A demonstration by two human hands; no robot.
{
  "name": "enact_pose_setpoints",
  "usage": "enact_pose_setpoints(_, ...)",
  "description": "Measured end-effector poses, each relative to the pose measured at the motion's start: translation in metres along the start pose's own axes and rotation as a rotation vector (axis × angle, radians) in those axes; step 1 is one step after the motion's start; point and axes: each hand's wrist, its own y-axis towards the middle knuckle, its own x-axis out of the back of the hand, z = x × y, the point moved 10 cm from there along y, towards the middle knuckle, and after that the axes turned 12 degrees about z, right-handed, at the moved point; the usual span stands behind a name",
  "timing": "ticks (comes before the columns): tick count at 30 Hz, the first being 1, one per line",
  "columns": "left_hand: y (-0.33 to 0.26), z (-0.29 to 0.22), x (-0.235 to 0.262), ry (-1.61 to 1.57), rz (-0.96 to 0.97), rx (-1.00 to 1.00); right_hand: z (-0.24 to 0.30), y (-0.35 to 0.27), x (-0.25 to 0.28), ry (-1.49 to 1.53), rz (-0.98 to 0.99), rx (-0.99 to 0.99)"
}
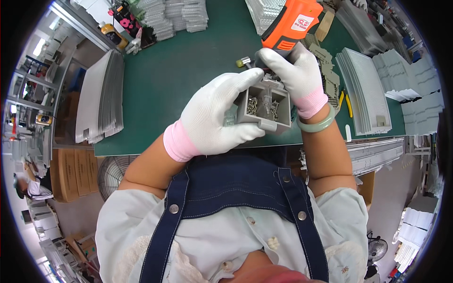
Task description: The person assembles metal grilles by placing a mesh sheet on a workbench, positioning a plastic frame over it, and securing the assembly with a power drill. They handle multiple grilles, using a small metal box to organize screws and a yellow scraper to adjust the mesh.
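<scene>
My left hand, in a white glove with a pink cuff, curls round the left side of a small grey divided box. Its thumb lies along the near edge and its fingertips reach the far edge. Small screws lie in both compartments. My right hand, gloved alike, is closed round the dark lower part of an orange-and-black power tool beyond the box; the tool's exact kind is unclear. Just left of it lies a short metal piece with a yellow-green end.
Yellow-handled pliers and beige plastic parts lie to the right on the green table. White panels stand in stacks at left and right. Clear plastic stacks and a bottle are at the back.
</scene>
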Motion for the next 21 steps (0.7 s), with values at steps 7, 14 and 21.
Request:
enact_pose_setpoints(7, 0.013, 0.011, 0.009, 0.09, -0.036, -0.019, -0.019, 0.023, -0.003, 0.215, 0.056, -0.004)
enact_pose_setpoints(14, 0.008, 0.012, 0.011, 0.073, 0.011, 0.085, -0.004, 0.02, -0.004, 0.166, 0.058, 0.008)
enact_pose_setpoints(21, 0.005, -0.008, 0.018, 0.009, -0.004, -0.022, 0.013, 0.014, -0.006, 0.216, 0.031, 0.044)
